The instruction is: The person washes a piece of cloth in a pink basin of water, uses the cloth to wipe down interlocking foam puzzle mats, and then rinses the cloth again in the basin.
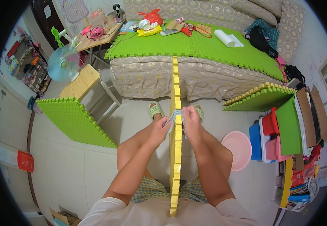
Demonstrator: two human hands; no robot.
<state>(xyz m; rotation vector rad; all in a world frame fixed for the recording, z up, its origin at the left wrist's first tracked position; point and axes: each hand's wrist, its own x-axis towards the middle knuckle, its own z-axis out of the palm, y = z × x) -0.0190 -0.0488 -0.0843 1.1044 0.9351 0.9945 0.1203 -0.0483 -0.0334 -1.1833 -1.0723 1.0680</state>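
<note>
A yellow foam floor mat (177, 155) stands on edge between my knees, its toothed rim running from my chest towards the sofa. Draped over that rim is a light blue-grey cloth (177, 112). My left hand (162, 128) grips the cloth on the mat's left face. On the right face, my right hand (191, 118) pinches the other side of it near the top edge. Part of the cloth is hidden behind my fingers.
Green foam mats (157, 46) cover the sofa seat, holding a paper roll (225, 38) and other items. Another green mat (75, 121) leans by a wooden bench (81, 80) with a fan (63, 63). At right are a pink basin (237, 151), stacked mats (261, 99) and storage boxes (270, 121).
</note>
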